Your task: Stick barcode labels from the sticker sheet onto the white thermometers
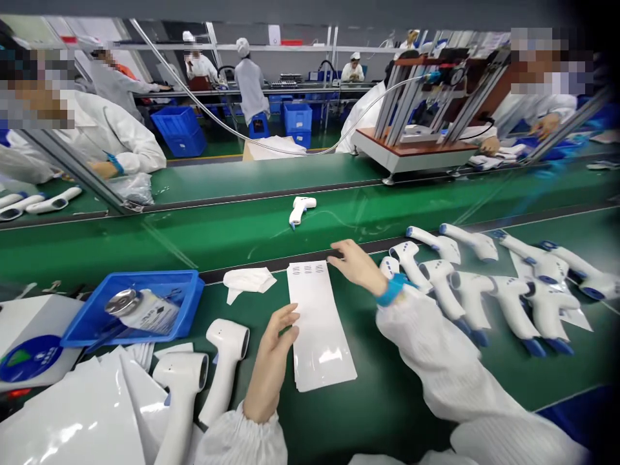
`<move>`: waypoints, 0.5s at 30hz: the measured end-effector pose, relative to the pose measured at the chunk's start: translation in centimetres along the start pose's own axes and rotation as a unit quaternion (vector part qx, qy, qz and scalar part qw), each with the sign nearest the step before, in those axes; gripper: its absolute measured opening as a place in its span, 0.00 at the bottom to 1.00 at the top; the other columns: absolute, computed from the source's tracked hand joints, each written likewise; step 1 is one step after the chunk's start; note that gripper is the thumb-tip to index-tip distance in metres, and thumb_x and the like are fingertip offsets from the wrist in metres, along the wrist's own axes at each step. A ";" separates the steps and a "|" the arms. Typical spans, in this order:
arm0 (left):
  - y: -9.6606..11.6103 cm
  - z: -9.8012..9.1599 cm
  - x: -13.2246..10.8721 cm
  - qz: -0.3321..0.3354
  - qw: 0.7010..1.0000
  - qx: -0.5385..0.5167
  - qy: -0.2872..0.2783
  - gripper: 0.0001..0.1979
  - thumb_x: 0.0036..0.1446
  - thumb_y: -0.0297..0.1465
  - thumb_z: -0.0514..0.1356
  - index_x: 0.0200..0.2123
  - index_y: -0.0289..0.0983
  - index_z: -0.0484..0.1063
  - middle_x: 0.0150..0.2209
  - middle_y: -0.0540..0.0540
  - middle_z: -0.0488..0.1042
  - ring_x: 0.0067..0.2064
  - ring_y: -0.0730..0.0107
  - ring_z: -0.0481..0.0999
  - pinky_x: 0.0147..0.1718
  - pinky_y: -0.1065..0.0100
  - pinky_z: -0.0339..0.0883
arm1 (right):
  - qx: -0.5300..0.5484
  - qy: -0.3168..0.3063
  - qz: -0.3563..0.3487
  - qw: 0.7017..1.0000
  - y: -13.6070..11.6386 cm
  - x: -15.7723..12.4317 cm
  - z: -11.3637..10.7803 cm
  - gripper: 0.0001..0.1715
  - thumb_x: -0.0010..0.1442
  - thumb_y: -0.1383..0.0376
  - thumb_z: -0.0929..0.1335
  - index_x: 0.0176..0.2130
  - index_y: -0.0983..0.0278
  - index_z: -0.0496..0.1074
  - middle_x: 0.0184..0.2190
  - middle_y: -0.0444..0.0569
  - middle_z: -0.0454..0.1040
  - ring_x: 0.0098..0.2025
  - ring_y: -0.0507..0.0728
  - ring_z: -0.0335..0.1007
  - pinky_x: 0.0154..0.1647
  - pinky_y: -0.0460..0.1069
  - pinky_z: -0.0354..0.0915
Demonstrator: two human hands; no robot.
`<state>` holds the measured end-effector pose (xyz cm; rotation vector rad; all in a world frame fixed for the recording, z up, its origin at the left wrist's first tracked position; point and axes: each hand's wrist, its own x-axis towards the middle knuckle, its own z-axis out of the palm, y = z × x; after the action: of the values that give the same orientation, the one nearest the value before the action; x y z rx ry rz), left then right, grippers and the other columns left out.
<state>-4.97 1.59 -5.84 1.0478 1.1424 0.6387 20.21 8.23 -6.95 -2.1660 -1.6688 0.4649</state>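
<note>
two hands point(274, 355) point(357, 265) flank white sheets point(322, 336) pointing forward.

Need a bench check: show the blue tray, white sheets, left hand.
Blue tray point(190, 292): head view, right rim.
White sheets point(320, 329): head view, top sheet's middle.
Left hand point(274, 358): head view, middle of hand.

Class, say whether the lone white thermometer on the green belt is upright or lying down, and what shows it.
Lying down: the infrared thermometer rests on its side on the green conveyor belt, grip flat against it.

Print on white sheets point(320, 329) too small to read; glossy sheets point(62, 420) cut off at lower edge.
</note>
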 end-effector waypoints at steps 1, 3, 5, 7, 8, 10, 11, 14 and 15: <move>-0.2 -0.3 0.1 0.002 1.000 -0.009 0.007 0.17 0.63 0.39 0.56 0.53 0.46 0.68 0.54 0.43 0.71 0.62 0.57 0.63 0.61 0.56 0.52 | -0.035 0.010 0.015 0.999 1.3 -2.0 -0.7 0.20 0.62 0.66 0.65 0.53 0.66 0.68 0.56 0.59 0.67 0.59 0.63 0.64 0.57 0.53 0.61; -0.4 -0.5 0.4 0.005 0.999 -0.029 0.016 0.16 0.62 0.40 0.56 0.52 0.44 0.69 0.52 0.44 0.72 0.59 0.58 0.66 0.60 0.57 0.54 | -0.103 0.029 0.071 0.992 4.2 -5.7 -2.0 0.20 0.58 0.73 0.64 0.50 0.71 0.69 0.53 0.66 0.68 0.58 0.69 0.63 0.54 0.59 0.60; -0.5 -0.1 0.7 0.004 0.999 -0.041 0.018 0.16 0.62 0.39 0.56 0.51 0.43 0.70 0.50 0.43 0.72 0.57 0.58 0.68 0.58 0.57 0.57 | -0.152 0.029 0.123 0.980 6.9 -8.3 -3.1 0.17 0.54 0.76 0.64 0.44 0.72 0.70 0.45 0.68 0.72 0.53 0.73 0.66 0.48 0.63 0.61; -0.6 0.6 1.1 0.001 0.999 -0.039 0.004 0.15 0.61 0.38 0.57 0.50 0.42 0.70 0.49 0.43 0.72 0.56 0.58 0.68 0.57 0.57 0.57 | -0.176 0.024 0.153 0.972 8.7 -9.6 -3.6 0.15 0.51 0.75 0.66 0.41 0.70 0.70 0.41 0.66 0.74 0.49 0.74 0.68 0.46 0.63 0.62; -0.7 1.1 1.3 0.000 0.999 -0.033 -0.007 0.15 0.61 0.37 0.57 0.50 0.42 0.69 0.49 0.44 0.71 0.55 0.58 0.68 0.57 0.57 0.57 | -0.180 0.024 0.157 0.971 9.2 -9.7 -3.7 0.15 0.51 0.74 0.67 0.41 0.70 0.70 0.41 0.65 0.75 0.49 0.74 0.68 0.46 0.63 0.61; -1.1 2.2 1.5 0.003 0.999 -0.022 -0.030 0.18 0.60 0.37 0.57 0.53 0.43 0.67 0.48 0.44 0.71 0.55 0.58 0.69 0.57 0.57 0.57 | -0.170 0.028 0.150 0.973 9.3 -9.5 -3.5 0.19 0.52 0.71 0.68 0.45 0.70 0.69 0.44 0.65 0.74 0.51 0.74 0.67 0.49 0.63 0.61; -1.3 2.7 1.5 0.006 0.999 -0.019 -0.035 0.20 0.60 0.37 0.58 0.55 0.43 0.66 0.47 0.43 0.71 0.54 0.58 0.69 0.56 0.56 0.57 | -0.158 0.031 0.143 0.977 8.9 -9.2 -3.2 0.21 0.53 0.69 0.68 0.48 0.71 0.68 0.46 0.65 0.74 0.52 0.73 0.68 0.50 0.63 0.61; -1.7 4.0 1.5 0.027 0.998 -0.037 -0.032 0.31 0.58 0.36 0.60 0.64 0.44 0.55 0.46 0.43 0.71 0.53 0.58 0.69 0.56 0.55 0.58 | -0.100 0.024 0.108 0.989 6.1 -8.7 -2.0 0.24 0.59 0.63 0.65 0.54 0.69 0.64 0.51 0.63 0.72 0.49 0.67 0.72 0.48 0.58 0.65; -1.7 4.3 1.4 0.037 0.997 -0.055 -0.028 0.35 0.58 0.36 0.61 0.66 0.44 0.50 0.46 0.42 0.71 0.53 0.59 0.70 0.56 0.54 0.58 | -0.071 0.016 0.087 0.994 4.6 -8.9 -1.3 0.24 0.60 0.62 0.64 0.55 0.67 0.64 0.51 0.59 0.72 0.48 0.64 0.73 0.48 0.55 0.67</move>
<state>-0.59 0.64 -7.71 1.0121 1.0117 0.7184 22.56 -1.62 -7.67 -2.4216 -1.5461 0.3657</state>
